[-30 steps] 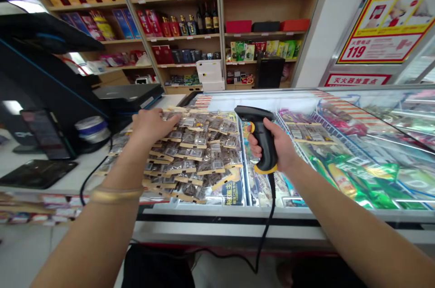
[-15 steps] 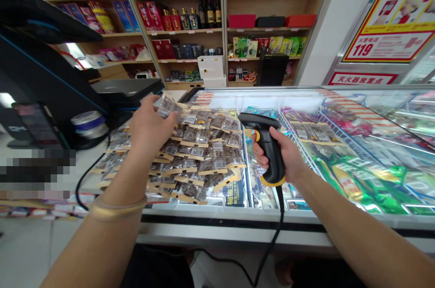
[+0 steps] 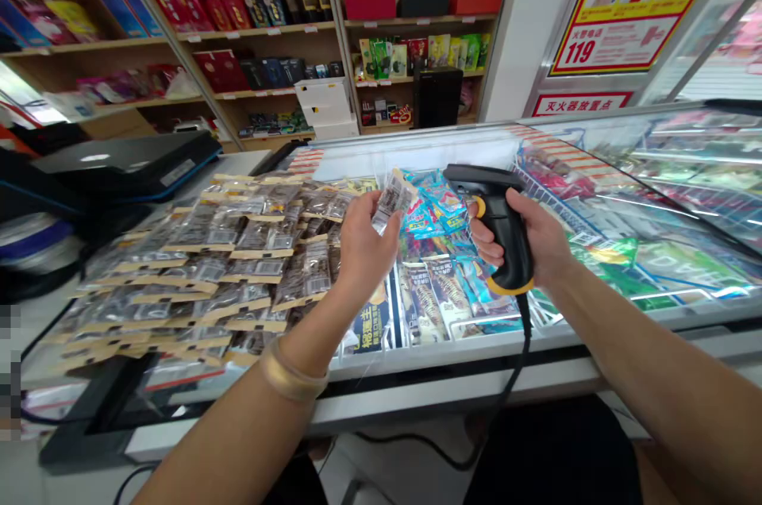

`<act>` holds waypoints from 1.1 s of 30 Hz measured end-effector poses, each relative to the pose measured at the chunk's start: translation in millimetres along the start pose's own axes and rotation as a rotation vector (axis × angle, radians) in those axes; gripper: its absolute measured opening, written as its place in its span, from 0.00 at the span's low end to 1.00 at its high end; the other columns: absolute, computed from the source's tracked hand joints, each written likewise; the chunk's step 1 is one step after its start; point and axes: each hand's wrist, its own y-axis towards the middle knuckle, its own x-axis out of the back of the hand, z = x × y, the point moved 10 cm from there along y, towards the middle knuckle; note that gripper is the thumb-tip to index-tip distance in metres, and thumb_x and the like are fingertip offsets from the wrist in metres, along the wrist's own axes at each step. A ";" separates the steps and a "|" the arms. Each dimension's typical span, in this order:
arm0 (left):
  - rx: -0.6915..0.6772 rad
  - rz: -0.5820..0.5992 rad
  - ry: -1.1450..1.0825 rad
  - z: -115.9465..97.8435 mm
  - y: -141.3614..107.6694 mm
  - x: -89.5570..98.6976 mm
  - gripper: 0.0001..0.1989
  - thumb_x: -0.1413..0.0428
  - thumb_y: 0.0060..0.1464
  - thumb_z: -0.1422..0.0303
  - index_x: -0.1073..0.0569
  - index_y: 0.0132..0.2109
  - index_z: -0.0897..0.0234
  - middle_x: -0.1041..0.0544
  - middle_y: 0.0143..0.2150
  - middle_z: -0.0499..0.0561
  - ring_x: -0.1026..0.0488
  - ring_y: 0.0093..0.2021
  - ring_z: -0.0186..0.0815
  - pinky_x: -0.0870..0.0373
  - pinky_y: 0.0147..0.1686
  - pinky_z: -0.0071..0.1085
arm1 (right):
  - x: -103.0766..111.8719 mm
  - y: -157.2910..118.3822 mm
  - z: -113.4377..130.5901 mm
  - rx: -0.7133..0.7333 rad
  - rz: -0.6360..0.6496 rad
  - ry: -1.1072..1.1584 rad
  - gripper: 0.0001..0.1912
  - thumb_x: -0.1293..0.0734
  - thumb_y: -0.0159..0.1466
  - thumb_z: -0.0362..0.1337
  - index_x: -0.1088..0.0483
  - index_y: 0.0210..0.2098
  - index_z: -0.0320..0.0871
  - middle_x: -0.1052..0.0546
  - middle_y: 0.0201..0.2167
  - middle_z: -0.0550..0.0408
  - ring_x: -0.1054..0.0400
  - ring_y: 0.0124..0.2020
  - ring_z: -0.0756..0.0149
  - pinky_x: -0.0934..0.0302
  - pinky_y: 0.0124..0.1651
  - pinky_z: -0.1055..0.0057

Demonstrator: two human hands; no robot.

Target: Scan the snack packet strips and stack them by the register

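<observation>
Between the thumb and fingers of my left hand is a small clear snack packet, its white barcode label showing. My right hand is wrapped round a black and yellow barcode scanner, whose head points left toward the packet, a short gap apart. A black cable hangs from the scanner's handle. To the left of my left hand lies a wide pile of similar packets with tan edges, spread over the freezer top.
Under the scanner, a glass-topped chest freezer holds blue ice-cream packs and striped ones. A black machine stands at the left. Shelves of boxes and bottles line the back; a fire notice hangs at the right.
My left hand has lifted a packet off the pile and carried it right, toward the scanner. The view has turned right and down. My right hand keeps hold of the scanner.
</observation>
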 end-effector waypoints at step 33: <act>0.032 0.013 -0.227 -34.0 23.4 -59.6 0.24 0.50 0.62 0.64 0.36 0.64 0.57 0.22 0.49 0.55 0.23 0.43 0.37 0.24 0.45 0.37 | 70.1 -21.6 58.5 0.140 -0.189 0.100 0.18 0.35 0.64 0.51 0.32 0.35 0.41 0.32 0.20 0.59 0.41 0.16 0.74 0.43 0.17 0.78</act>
